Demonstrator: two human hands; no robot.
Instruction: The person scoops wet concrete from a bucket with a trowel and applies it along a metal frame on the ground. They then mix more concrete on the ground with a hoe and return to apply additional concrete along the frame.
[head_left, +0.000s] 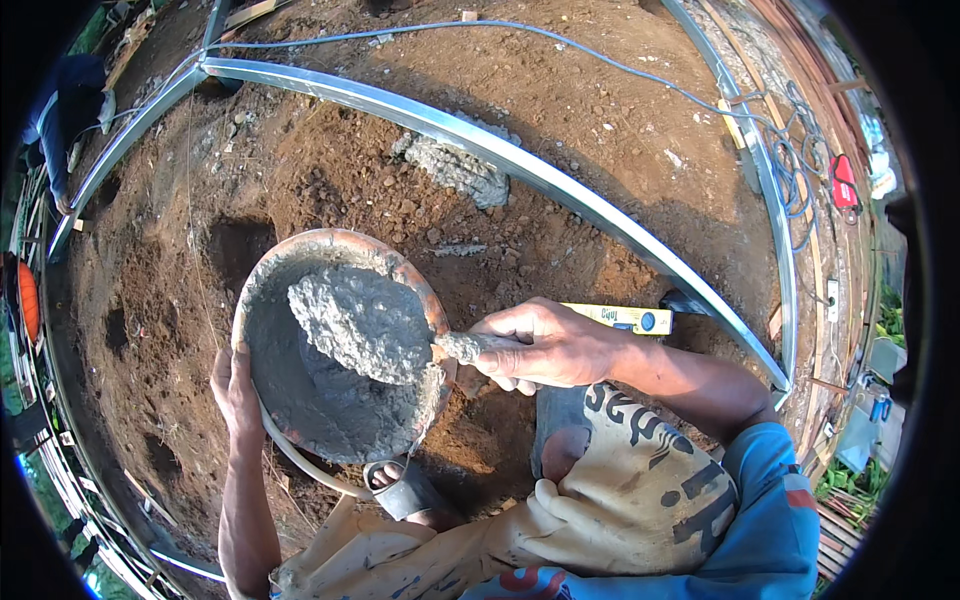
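A round basin (337, 241), its rim orange-brown and its inside coated with wet grey mortar, is tilted in front of me. My left hand (238, 386) grips the basin's left rim, thumb on top. My right hand (551, 345) is closed around the mortar-caked handle of a trowel (469, 346) at the basin's right edge. A heap of wet mortar (360, 322) lies over the trowel's blade, which is hidden beneath it. Under the basin's lower left side shows a pale curved rim or hoop (307, 461). A yellow spirit level (622, 318) lies beyond my right wrist.
A metal beam (450, 131) crosses the dug soil, with a mortar lump (457, 169) beside it. A hole (238, 251) opens left of the basin. A thin string (193, 225) runs there. A blue cable (555, 37) crosses behind. Another person (56, 135) is at the far left.
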